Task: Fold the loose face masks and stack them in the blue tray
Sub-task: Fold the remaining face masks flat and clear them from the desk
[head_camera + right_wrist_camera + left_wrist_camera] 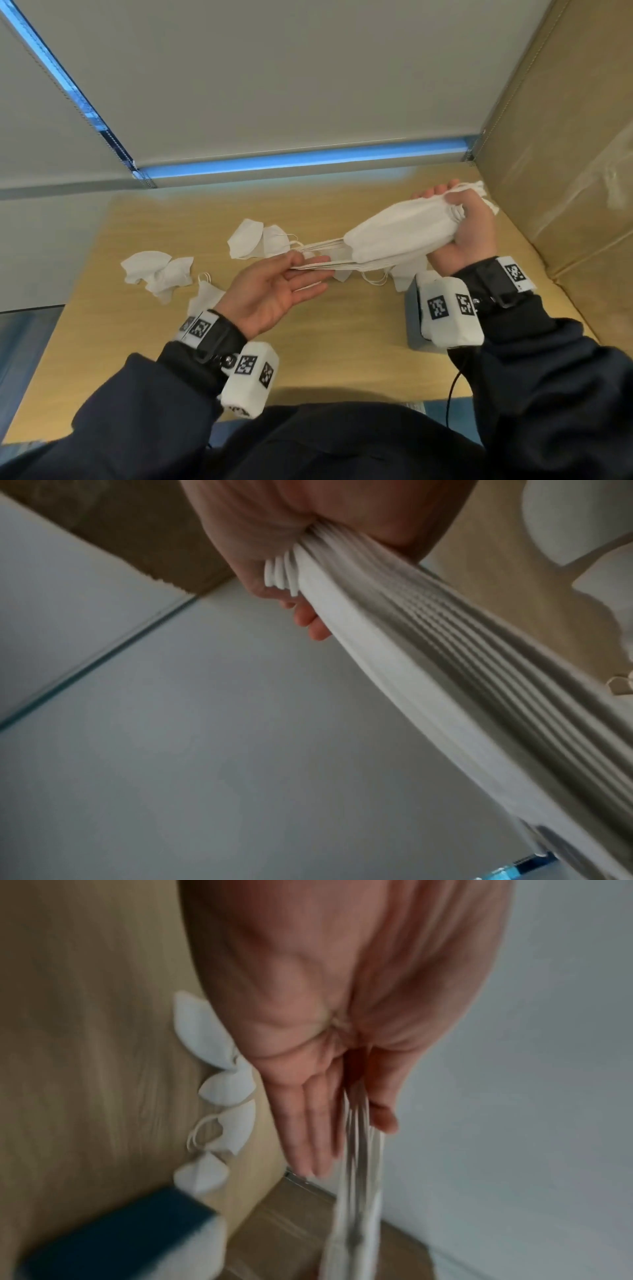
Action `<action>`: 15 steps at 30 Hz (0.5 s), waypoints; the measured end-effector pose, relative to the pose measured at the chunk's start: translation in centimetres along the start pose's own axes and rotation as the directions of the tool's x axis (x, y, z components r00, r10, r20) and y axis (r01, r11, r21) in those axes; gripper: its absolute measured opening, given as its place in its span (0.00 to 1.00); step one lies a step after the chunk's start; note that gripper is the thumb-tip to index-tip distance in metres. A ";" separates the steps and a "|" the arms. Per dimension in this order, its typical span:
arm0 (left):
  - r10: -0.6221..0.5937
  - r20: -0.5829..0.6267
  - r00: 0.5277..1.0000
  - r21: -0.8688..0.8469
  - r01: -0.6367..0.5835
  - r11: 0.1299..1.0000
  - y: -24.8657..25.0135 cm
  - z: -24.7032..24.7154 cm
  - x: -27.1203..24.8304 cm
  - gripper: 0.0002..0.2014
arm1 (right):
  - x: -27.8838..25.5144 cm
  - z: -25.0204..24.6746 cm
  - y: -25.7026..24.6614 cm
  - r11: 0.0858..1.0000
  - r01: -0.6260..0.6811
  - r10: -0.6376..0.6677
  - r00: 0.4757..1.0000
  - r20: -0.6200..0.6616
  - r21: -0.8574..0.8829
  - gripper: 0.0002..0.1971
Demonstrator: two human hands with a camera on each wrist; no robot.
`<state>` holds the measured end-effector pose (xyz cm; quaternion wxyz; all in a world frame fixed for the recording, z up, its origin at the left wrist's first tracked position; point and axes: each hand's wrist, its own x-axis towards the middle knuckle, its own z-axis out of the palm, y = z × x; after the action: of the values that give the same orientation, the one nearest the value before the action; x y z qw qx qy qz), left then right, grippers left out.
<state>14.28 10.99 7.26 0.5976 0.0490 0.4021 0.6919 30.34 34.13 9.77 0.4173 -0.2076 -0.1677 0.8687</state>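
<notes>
My right hand point(457, 209) grips one end of a stack of folded white masks point(400, 229), held above the wooden table point(325, 353); the right wrist view shows the stack's layered edges point(445, 669) squeezed in that hand point(270, 588). The stack's ear loops point(325, 253) stretch left to my left hand point(294, 274), palm up, thumb pinching them against straight fingers. Those loops point(359, 1150) show blurred in the left wrist view. Several loose masks point(161, 274) lie on the table's left and middle. The blue-grey tray point(412, 308) is mostly hidden behind my right wrist.
A tall cardboard box point(565, 171) stands along the table's right edge. Grey partition panels point(274, 85) close off the back and left. More loose masks point(205, 1037) lie beside my left hand, and one mask point(404, 277) lies under the held stack.
</notes>
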 end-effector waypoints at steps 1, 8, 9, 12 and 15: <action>0.037 -0.004 0.999 -0.090 -0.037 0.995 -0.3 0.3 -0.4 0.10 | 0.2 -0.8 -0.1 1.000 -0.001 0.001 1.000 -0.029 0.011 0.11; 0.161 -0.189 0.969 0.029 -0.158 0.987 -0.8 3.3 0.1 0.11 | -0.8 -0.4 1.9 0.972 0.154 -0.170 0.982 -0.080 -0.180 0.13; 0.189 -0.212 0.959 0.143 -0.161 0.977 -0.6 3.8 0.4 0.11 | -1.3 0.4 2.2 0.932 0.234 -0.250 0.968 -0.022 -0.278 0.14; 0.285 -0.136 0.949 0.559 -0.164 0.813 0.2 5.2 1.1 0.09 | -3.2 2.4 3.5 0.704 0.462 -0.394 0.886 0.244 -0.540 0.16; 0.316 0.130 0.940 0.958 -0.202 0.205 0.9 5.8 1.6 0.16 | -4.1 2.9 4.7 0.644 0.503 -0.366 0.865 0.344 -0.577 0.16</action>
<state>16.28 15.30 10.99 0.2990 0.4360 0.7520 0.3937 28.14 27.74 10.97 0.4969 -0.2057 -0.5432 0.6448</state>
